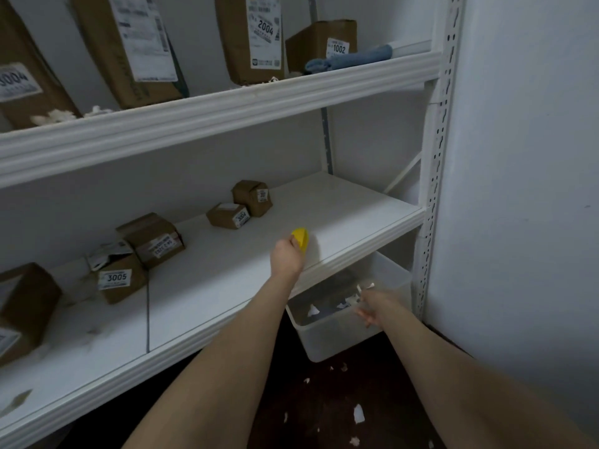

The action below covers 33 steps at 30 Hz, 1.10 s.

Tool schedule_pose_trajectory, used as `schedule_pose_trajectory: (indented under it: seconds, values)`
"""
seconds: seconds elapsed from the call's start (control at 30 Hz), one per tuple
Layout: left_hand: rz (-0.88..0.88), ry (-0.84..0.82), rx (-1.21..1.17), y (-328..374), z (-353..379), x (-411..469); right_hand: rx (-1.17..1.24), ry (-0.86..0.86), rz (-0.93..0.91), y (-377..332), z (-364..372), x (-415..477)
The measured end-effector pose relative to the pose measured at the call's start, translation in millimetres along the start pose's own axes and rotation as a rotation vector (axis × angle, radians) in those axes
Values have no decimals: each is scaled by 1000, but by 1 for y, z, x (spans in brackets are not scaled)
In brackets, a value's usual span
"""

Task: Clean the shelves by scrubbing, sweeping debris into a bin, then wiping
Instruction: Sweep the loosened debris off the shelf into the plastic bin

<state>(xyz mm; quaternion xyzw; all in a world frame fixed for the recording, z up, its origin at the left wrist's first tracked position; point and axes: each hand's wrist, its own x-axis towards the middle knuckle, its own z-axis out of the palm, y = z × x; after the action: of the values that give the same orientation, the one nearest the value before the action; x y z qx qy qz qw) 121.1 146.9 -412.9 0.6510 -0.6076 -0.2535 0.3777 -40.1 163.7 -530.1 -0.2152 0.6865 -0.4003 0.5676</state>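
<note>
My left hand (287, 256) is closed around a yellow scrubber (300, 238) and presses it on the white middle shelf (340, 215) near its front edge. My right hand (369, 307) is lower, over the rim of a translucent plastic bin (340, 338) on the floor under the shelf. It is blurred, its fingers look spread, and a small white scrap shows at its tip. Whether it holds that scrap I cannot tell. White paper scraps and something dark lie inside the bin. A folded blue cloth (350, 61) lies on the top shelf (227, 105) at the right.
Several small labelled cardboard boxes (121, 280) stand on the left and middle of the middle shelf, with bits of white debris near them. Bigger boxes (252, 37) and white fluff sit on the top shelf. Paper scraps (358, 413) litter the dark floor. A white wall (518, 189) is at right.
</note>
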Motion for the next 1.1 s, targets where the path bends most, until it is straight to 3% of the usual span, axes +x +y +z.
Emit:
schedule_pose_trajectory:
  seconds: [0.23,0.43,0.63,0.9,1.1]
  values:
    - [-45,-239,-137,6,-8,-26,8,-41,3,11,34,-16]
    - [-18,-45,-106,-14,-22,-16,4,-38,13,8,30,-29]
    - [42,-229,-112,-4,1,-33,-24,-32,18,7,30,-32]
    - [-21,-209,-148,6,26,-33,-27,37,18,1,-13,-51]
    - [59,-208,-96,28,49,-45,32,84,12,-3,-56,-63]
